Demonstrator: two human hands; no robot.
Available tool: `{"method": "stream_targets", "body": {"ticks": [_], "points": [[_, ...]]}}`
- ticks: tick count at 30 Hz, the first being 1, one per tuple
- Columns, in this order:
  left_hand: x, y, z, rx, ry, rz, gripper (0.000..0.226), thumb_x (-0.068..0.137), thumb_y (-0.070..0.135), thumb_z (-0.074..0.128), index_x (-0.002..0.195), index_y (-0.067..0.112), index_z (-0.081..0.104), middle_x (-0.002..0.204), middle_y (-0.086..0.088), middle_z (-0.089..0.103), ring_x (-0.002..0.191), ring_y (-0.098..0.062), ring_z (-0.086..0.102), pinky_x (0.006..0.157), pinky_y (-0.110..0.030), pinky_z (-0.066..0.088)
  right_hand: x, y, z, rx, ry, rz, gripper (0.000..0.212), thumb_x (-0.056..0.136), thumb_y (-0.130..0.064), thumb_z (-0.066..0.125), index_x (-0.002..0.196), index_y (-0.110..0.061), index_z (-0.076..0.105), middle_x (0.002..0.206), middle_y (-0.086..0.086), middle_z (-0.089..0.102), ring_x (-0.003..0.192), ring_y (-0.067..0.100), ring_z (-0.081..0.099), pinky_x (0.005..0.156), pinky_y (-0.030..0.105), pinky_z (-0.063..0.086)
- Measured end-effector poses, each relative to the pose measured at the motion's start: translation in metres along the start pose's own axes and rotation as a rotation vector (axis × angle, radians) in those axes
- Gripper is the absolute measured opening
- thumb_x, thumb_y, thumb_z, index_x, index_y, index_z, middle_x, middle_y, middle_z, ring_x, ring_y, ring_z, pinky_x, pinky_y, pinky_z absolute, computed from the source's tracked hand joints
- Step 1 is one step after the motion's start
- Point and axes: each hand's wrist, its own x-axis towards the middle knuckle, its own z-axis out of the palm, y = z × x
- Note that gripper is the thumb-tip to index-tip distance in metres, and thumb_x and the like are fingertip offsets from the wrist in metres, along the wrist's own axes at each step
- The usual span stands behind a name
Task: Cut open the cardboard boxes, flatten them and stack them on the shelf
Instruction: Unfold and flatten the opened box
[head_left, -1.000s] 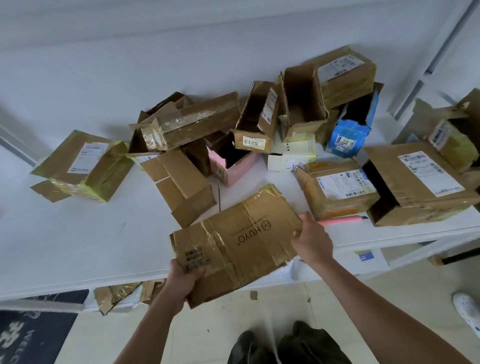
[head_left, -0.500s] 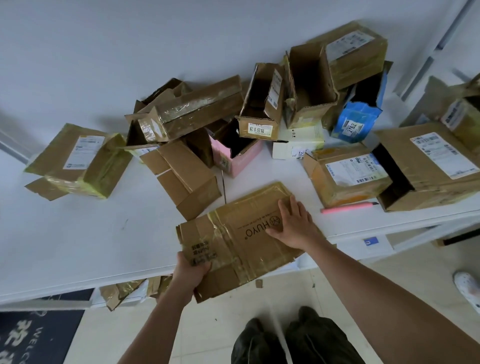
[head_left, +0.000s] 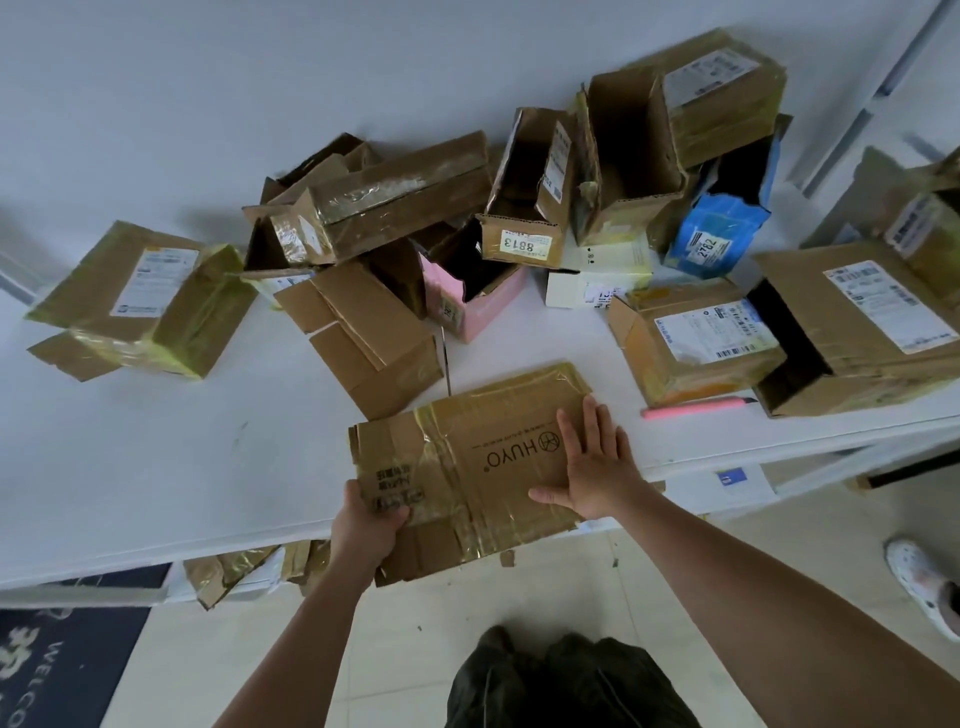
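Right hand (head_left: 597, 467), a second ago gripping the box's far edge, now lies flat with fingers spread, pressing the flattened HUYO box (head_left: 467, 467) onto the white table's (head_left: 156, 467) front edge while left hand (head_left: 371, 519) pinches its near corner — flattening looks nearly done, shelf stacking next.

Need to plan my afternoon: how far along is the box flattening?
Early on. Done: some flattened cardboard lies on the shelf under the table. In hand: the HUYO box is flattened, left hand gripping its corner, right hand pressing it flat. Left: more than ten boxes on the table, like the 8813 box, not yet flattened.
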Motion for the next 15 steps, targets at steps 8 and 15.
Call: {"method": "stream_targets", "body": {"ticks": [8, 15], "points": [[-0.006, 0.003, 0.005, 0.069, 0.078, -0.015, 0.041, 0.087, 0.017, 0.072, 0.118, 0.012, 0.046, 0.104, -0.011, 0.061, 0.093, -0.031, 0.056, 0.080, -0.045, 0.052, 0.002, -0.044, 0.014, 0.173, 0.074, 0.033, 0.120, 0.070, -0.095, 0.020, 0.140, -0.019, -0.042, 0.131, 0.024, -0.058, 0.135, 0.042, -0.043, 0.108, 0.066, -0.018], [-0.024, -0.008, -0.003, -0.415, -0.095, -0.140, 0.032, 0.095, 0.010, 0.064, 0.122, 0.016, 0.048, 0.122, -0.012, 0.059, 0.110, -0.034, 0.059, 0.083, -0.052, 0.055, 0.002, -0.036, 0.020, 0.142, 0.175, -0.029, 0.111, 0.073, -0.092, 0.018, 0.141, -0.025, -0.038, 0.147, 0.024, -0.045, 0.140, 0.040, -0.037, 0.110, 0.064, -0.017]]}}
